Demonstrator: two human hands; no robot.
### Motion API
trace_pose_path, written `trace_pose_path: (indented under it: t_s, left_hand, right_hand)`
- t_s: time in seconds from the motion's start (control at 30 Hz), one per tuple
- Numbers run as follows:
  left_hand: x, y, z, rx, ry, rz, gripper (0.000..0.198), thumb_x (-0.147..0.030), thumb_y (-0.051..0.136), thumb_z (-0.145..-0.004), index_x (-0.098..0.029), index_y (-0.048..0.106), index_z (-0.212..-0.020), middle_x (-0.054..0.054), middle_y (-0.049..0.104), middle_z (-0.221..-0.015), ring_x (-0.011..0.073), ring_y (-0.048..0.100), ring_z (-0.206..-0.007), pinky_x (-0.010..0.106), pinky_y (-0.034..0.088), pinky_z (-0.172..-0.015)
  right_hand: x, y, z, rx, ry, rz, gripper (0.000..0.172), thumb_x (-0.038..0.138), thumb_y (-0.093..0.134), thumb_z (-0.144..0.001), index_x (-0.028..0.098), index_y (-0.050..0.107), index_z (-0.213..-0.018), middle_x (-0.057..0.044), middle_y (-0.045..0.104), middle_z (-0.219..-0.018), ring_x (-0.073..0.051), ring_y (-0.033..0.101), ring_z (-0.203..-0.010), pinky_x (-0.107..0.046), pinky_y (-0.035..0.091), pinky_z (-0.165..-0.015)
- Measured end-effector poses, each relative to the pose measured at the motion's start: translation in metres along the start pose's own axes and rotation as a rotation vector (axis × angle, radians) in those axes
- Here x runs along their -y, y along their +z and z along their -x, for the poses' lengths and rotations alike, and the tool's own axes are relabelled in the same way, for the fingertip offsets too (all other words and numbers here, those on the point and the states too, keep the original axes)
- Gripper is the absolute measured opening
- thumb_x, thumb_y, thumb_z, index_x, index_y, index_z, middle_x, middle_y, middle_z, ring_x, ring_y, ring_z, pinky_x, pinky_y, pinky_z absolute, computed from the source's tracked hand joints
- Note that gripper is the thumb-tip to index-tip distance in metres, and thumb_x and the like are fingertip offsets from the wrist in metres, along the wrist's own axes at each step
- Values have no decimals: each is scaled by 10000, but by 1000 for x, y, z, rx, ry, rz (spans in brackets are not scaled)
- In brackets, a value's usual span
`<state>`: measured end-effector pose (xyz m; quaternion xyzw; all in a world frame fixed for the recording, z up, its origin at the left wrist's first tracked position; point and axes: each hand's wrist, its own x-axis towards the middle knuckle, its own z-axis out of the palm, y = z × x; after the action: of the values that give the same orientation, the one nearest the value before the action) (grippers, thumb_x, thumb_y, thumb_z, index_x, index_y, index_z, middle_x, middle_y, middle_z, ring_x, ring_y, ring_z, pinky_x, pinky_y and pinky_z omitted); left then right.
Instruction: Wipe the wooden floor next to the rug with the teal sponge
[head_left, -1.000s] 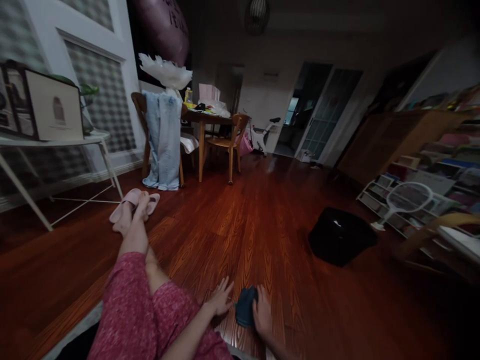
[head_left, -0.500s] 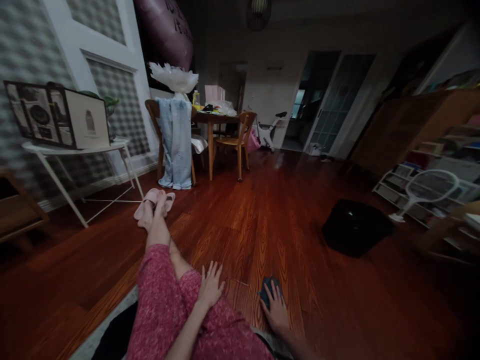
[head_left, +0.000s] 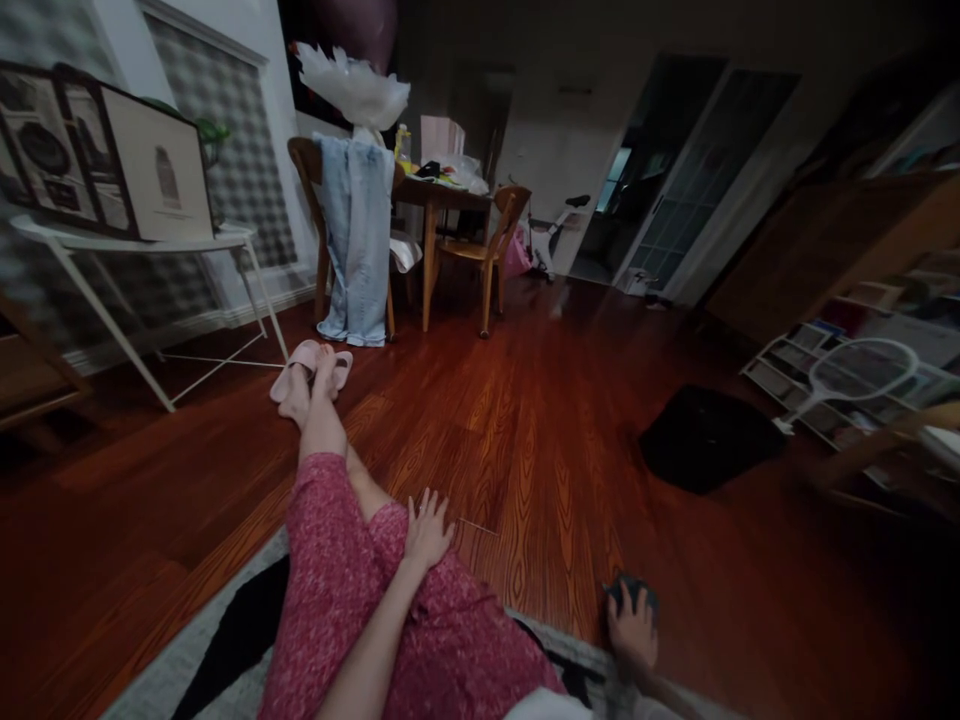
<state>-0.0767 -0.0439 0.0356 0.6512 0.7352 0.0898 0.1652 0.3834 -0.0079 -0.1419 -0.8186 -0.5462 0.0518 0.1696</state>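
My left hand (head_left: 429,535) rests on the knee of the pink-red trousers (head_left: 330,580), fingers spread and holding nothing. Off to the right, my right hand (head_left: 634,630) presses a small dark blue-grey cloth (head_left: 645,592) against the wooden floor (head_left: 517,470). Its fingers lie bent over the cloth, which sticks out past the fingertips. Part of the cloth is hidden under the hand. My crossed legs stretch forward, with pink slippers (head_left: 304,368) at the feet.
A patterned rug (head_left: 247,620) lies under my legs. On the right are a black bin-like object (head_left: 709,440), a white racket (head_left: 862,370) and shelves. Ahead stand wooden chairs (head_left: 495,250), one draped with jeans (head_left: 352,240), and a table. A white side table (head_left: 135,240) is at left.
My right hand has slid right and slightly nearer across the floor, carrying the cloth along. The left hand stays on the knee. The view has tilted down a little.
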Motion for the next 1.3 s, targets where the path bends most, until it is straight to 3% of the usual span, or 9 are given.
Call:
trace_pose_path:
  t_s: [0.17,0.43,0.53,0.67,0.87,0.97,1.07,1.2,1.3]
  left_hand:
    - [-1,3,-5,44,1,-1,597,-403,384,-959,-149,444,-1497,113,373,-1603,268,193,-1536,524,89,-1263]
    - [1,4,-4,31,-3,-32,547,-383,384,-962,-202,487,-1467,74,429,-1577,244,261,-1516,484,183,-1252]
    - [1,2,-4,35,-12,-42,537,-378,388,-961,-198,502,-1454,75,445,-1568,241,266,-1514,468,209,-1245]
    - [0,0,-3,41,-17,-42,526,-380,385,-964,-197,519,-1439,75,445,-1567,240,272,-1511,458,217,-1240]
    - [1,-1,-3,51,-10,-42,517,-387,395,-964,-230,510,-1443,64,444,-1569,239,276,-1509,460,228,-1229]
    - [2,0,-2,53,-9,-56,506,-385,391,-971,-233,514,-1438,63,453,-1564,242,287,-1504,462,240,-1222]
    - [3,-1,-3,55,-13,-78,507,-376,388,-975,-225,507,-1444,69,447,-1567,240,285,-1505,455,254,-1216]
    - [2,-2,-4,64,-12,-97,503,-365,388,-976,-211,511,-1439,79,447,-1566,241,289,-1504,455,265,-1211]
    - [2,-2,-5,63,-12,-100,501,-357,389,-978,-198,513,-1437,84,448,-1565,240,291,-1503,450,264,-1213]
  right_hand:
    - [66,26,1,-174,97,-138,675,444,218,-929,127,484,-1463,-269,309,-1593,-444,274,-1470,-729,324,-1048]
    - [208,59,41,211,-627,-174,538,398,299,-981,256,515,-1453,-75,320,-1636,-268,235,-1522,-540,264,-1196]
    - [207,47,51,341,-866,-160,520,386,351,-984,289,484,-1478,-52,334,-1633,-234,281,-1506,-493,289,-1199]
    - [141,20,53,383,-963,-151,529,418,372,-988,302,460,-1496,-54,340,-1630,-230,297,-1500,-461,307,-1197]
    - [42,-4,42,160,-491,-85,584,425,280,-981,215,468,-1492,-94,260,-1658,-262,263,-1511,-488,307,-1187]
    - [58,-2,24,11,-136,-93,634,393,232,-973,131,398,-1526,-168,185,-1667,-325,190,-1526,-587,260,-1175]
    - [106,9,5,-70,42,-152,646,359,216,-980,90,306,-1560,-245,131,-1658,-390,139,-1522,-700,185,-1139]
    - [168,27,2,-19,-43,-203,619,383,225,-999,121,349,-1546,-210,154,-1664,-355,138,-1530,-657,163,-1169]
    - [189,35,26,124,-292,-203,571,425,265,-1007,191,475,-1483,-116,248,-1659,-272,186,-1531,-529,195,-1212]
